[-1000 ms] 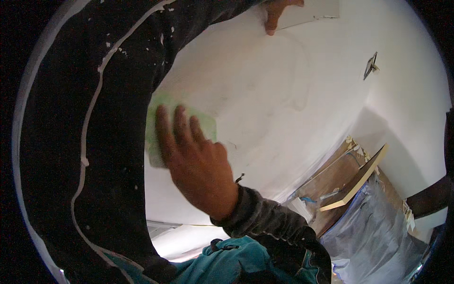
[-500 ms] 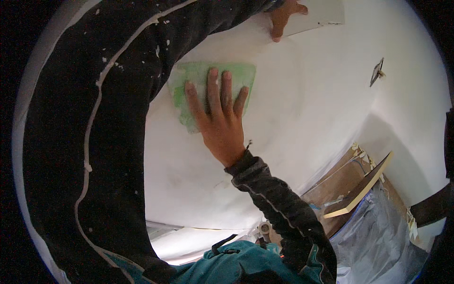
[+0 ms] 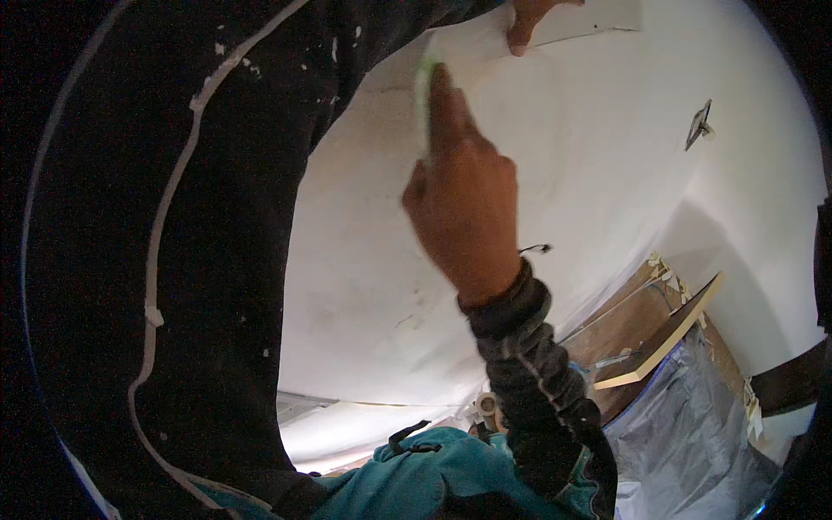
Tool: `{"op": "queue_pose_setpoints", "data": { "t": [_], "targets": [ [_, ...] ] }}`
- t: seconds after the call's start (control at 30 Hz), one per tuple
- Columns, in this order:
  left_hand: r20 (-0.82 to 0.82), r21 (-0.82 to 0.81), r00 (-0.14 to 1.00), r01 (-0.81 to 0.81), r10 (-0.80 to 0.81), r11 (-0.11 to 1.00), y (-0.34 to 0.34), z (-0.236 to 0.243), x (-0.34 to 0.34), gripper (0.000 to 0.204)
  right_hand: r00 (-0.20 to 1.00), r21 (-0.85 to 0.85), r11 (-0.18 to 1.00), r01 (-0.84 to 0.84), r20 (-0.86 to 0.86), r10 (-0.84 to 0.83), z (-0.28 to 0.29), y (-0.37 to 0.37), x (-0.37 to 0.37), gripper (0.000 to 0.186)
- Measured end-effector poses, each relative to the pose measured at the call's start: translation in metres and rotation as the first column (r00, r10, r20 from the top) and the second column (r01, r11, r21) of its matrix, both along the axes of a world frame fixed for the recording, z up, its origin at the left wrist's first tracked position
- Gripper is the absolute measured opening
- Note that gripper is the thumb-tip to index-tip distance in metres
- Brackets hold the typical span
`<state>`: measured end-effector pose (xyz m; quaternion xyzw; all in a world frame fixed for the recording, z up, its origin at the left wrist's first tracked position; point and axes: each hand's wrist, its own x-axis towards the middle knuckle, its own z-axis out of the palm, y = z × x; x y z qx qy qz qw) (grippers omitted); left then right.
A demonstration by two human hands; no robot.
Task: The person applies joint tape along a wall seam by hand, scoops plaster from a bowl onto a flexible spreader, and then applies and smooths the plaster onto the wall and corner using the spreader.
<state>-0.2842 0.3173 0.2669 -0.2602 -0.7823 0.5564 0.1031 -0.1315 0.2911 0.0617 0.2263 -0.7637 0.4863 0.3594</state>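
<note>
My right hand (image 3: 468, 208) is raised in front of the white wall (image 3: 373, 277), its fingers closed on a thin flat green sheet (image 3: 425, 95). That sheet is turned nearly edge-on, blurred by motion, and mostly hidden behind the fingers. What kind of sheet it is I cannot tell. At the top edge my left hand (image 3: 533, 19) is partly cut off, with its visible fingers apart against the wall. It lies beside a pale rectangular patch or panel (image 3: 598, 17) whose lower edge is dark. My left arm, in a paint-spotted black sleeve, fills the left side.
A metal wall fitting (image 3: 698, 126) sits at the upper right. Lower right, a board with a pale edge (image 3: 663, 338) leans over brown covering and grey plastic sheeting (image 3: 693, 425). A tape roll (image 3: 487, 404) shows near my right sleeve.
My right hand has lifted from lying flat on the green sheet against the wall. It has turned sideways and come nearer, tilting the sheet edge-on. My left hand appears slightly higher in view.
</note>
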Motion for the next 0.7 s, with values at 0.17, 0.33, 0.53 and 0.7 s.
{"op": "queue_pose_setpoints", "data": {
  "t": [0.17,0.33,0.53,0.7],
  "targets": [
    [-0.018,0.016,1.000,0.004,-0.004,1.000,-0.001,0.001,0.000,0.138,0.992,0.054,0.997,-0.056,-0.113,0.062,0.002,-0.076,0.079,0.074],
    [-0.023,-0.011,1.000,0.016,-0.017,1.000,0.010,-0.006,-0.007,0.139,0.952,0.154,0.949,-0.274,-0.094,0.290,-0.019,-0.084,0.111,0.063],
    [-0.029,-0.012,0.999,-0.014,0.014,1.000,0.000,0.000,0.001,0.141,0.947,0.197,0.978,0.065,-0.321,0.002,-0.023,-0.019,0.029,0.065],
    [-0.056,0.011,0.998,-0.012,0.013,1.000,0.017,0.001,0.001,0.144,0.838,0.208,0.938,0.279,-0.529,-0.132,-0.032,-0.003,-0.070,0.075]
  ]
}}
